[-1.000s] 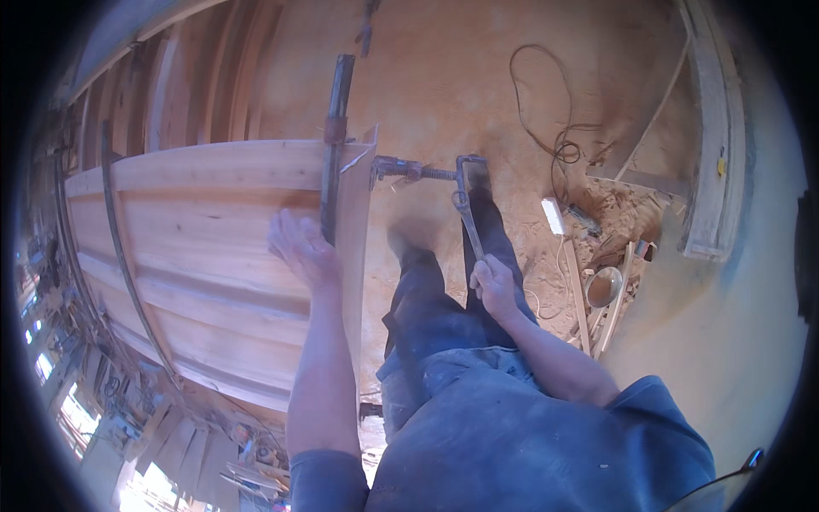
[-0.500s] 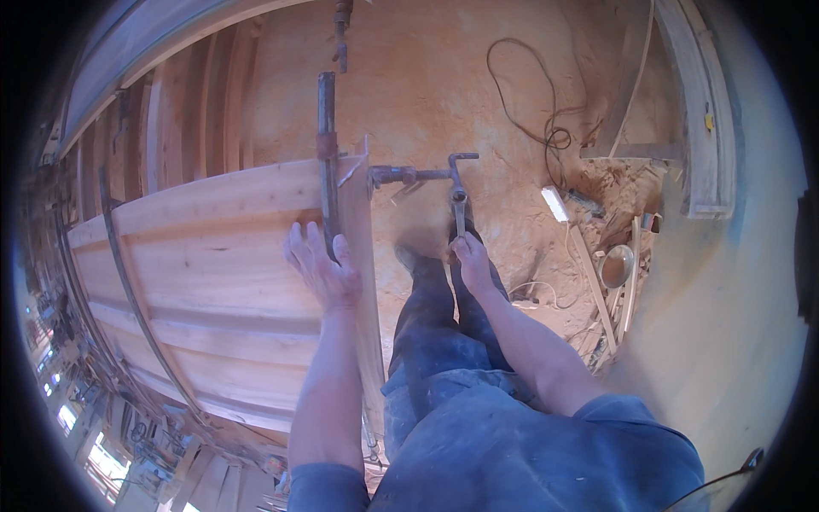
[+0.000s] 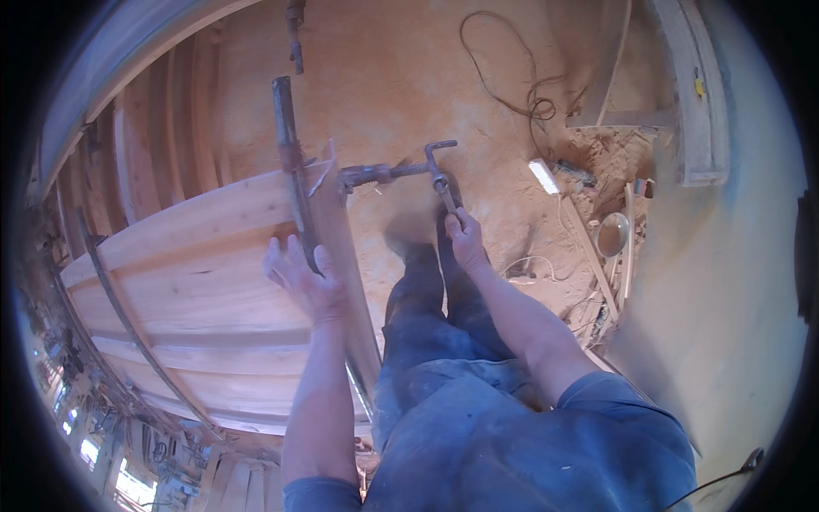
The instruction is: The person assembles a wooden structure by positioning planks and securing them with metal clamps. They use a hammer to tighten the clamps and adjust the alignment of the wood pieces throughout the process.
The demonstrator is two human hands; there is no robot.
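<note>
Glued-up wood panel (image 3: 196, 290), pale boards edge to edge, stands on edge and fills the view from 7 to 10 o'clock; its near edge runs roughly 12-to-6 just left of the person's legs. A curved dark strap (image 3: 119, 316) crosses its face at 8 o'clock.

Bar clamp (image 3: 294, 183), rusty steel, lies across the panel's top corner w/ the bar's long axis approx 12-to-6, slightly tilted. Its screw (image 3: 384, 172) sticks out sideways toward 3 o'clock, ending in a T-handle (image 3: 439, 171) whose cross bar runs approx 11-to-5.

Left hand (image 3: 299, 277): fingers spread flat on the panel face, touching the bar's lower end at the panel edge; pressing, not gripping, as far as shows.

Right hand (image 3: 465, 239): closed around the lower end of the T-handle. Handle lies at 12 from this hand, so the right is the nearer one to the screw; left is on the bar side.

Floor (image 3: 401, 77) is covered in sawdust. Black cable (image 3: 512, 94) loops at 1 o'clock. White power strip (image 3: 543, 175) at 2 o'clock. Small round bowl-like container (image 3: 612, 235) at 3 o'clock among scrap sticks; contents can't tell. Timber frame (image 3: 695, 94) at upper right.
</note>
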